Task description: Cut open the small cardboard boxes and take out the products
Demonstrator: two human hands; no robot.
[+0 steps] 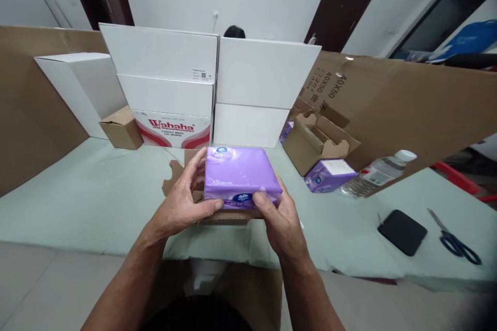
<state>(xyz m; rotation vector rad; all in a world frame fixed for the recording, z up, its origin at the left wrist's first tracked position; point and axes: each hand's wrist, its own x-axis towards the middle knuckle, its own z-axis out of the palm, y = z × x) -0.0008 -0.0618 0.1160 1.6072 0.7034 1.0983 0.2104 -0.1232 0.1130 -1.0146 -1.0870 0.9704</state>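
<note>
Between my two hands is a purple tissue pack (240, 168) with a blue oval logo on its top and front side. My left hand (190, 191) is closed on its left end, thumb along the front lower edge. The right end is gripped by my right hand (280, 214), whose thumb presses beside the front logo. Below the pack shows part of a brown cardboard box (229, 221), with a cut flap (171, 178) standing out to the left. Most of that box is hidden by the pack and my hands.
White boxes and a Wahaba-type printed carton (173, 129) stand at the back, near a small brown box (122, 128). At right are an open carton (310, 152), another purple pack (328, 176), a water bottle (378, 173), a black case (403, 232) and scissors (454, 243).
</note>
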